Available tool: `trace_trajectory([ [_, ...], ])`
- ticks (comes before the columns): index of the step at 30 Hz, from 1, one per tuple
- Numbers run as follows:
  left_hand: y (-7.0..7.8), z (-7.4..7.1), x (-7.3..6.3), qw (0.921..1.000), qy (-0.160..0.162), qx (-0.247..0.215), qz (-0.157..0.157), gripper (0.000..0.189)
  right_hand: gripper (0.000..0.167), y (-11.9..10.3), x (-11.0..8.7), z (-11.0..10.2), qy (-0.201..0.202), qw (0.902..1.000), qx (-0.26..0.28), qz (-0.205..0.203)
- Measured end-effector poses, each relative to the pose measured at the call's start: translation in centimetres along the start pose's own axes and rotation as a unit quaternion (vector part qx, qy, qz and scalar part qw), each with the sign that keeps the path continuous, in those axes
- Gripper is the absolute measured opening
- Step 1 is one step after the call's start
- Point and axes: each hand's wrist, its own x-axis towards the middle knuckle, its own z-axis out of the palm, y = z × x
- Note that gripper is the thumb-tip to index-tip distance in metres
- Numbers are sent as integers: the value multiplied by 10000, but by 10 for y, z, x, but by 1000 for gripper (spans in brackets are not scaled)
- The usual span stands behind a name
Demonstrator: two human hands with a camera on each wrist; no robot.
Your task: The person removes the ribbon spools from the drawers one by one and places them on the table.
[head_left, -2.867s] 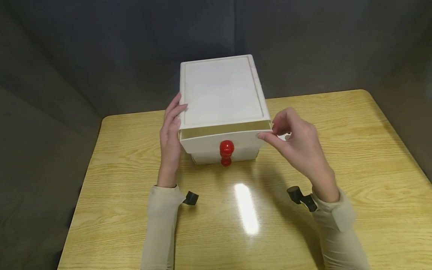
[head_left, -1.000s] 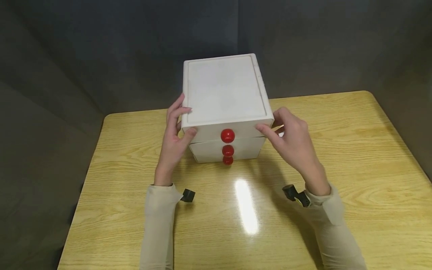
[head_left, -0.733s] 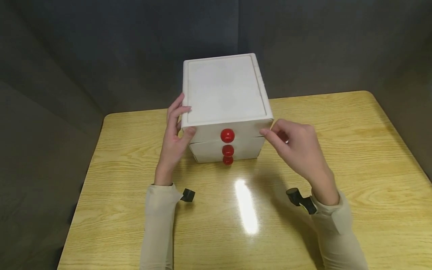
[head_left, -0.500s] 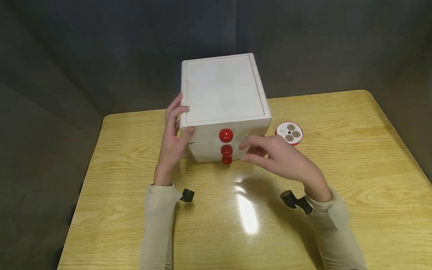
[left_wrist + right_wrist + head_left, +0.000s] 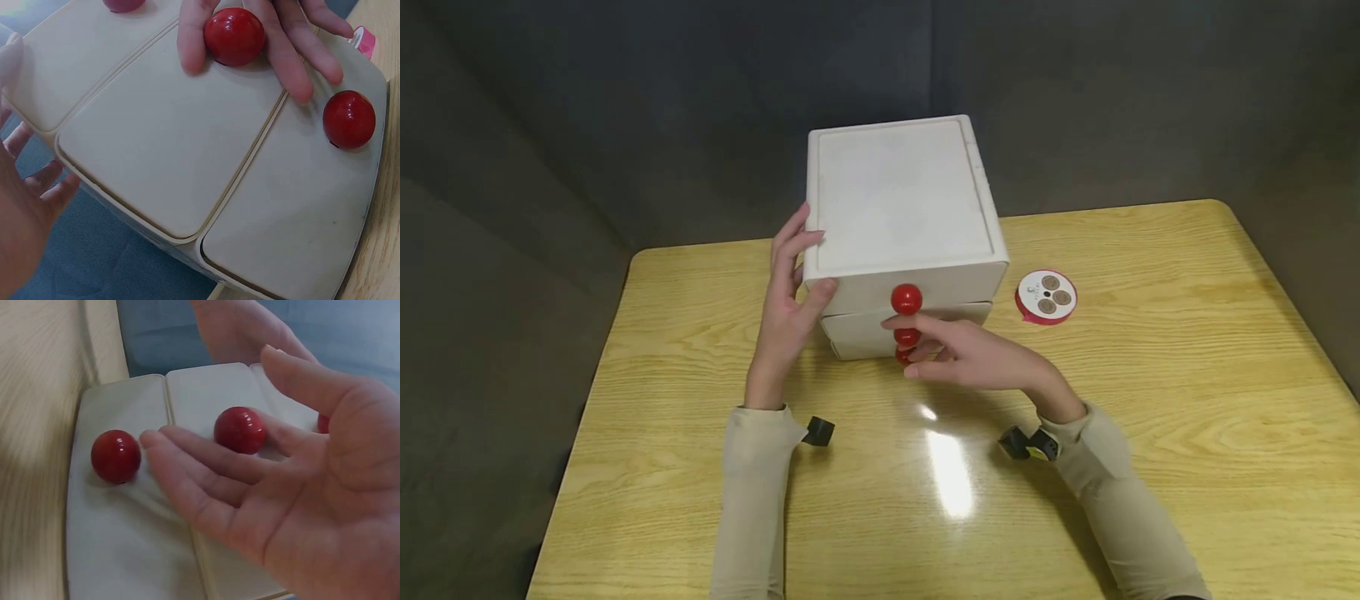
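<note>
A white drawer unit [image 5: 898, 200] stands on the table with its stacked drawers pushed in. Each drawer front has a round red knob; the top knob [image 5: 907, 299] shows fully. My left hand [image 5: 786, 304] grips the unit's left front corner, thumb on the top drawer's front, one finger over the top edge, others along the side. My right hand [image 5: 973, 354] is at the front with fingers extended. The middle knob [image 5: 239, 430] sits between its spread fingers, and the fingertips reach close to the bottom knob [image 5: 116, 456].
Right of the unit lies a small round case [image 5: 1047, 297] with a white face, brown circles and a pinkish-red rim. The wooden table [image 5: 1150, 400] ends at a dark curtain [image 5: 1075, 100] behind.
The top drawer, partly out at first, is pushed in. My left thumb has come onto the front. My right hand has left the top drawer's right edge and moved down-left to the middle knob.
</note>
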Motion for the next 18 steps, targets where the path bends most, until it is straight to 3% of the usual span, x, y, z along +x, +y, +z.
trace_trajectory([
  [8,0,1,1,10000,23,9,-25,81,47,5,4,2,118,9988,443,-191],
  [18,-1,1,1,10000,11,27,-26,77,59,-6,-10,-5,-707,9973,116,-170],
])
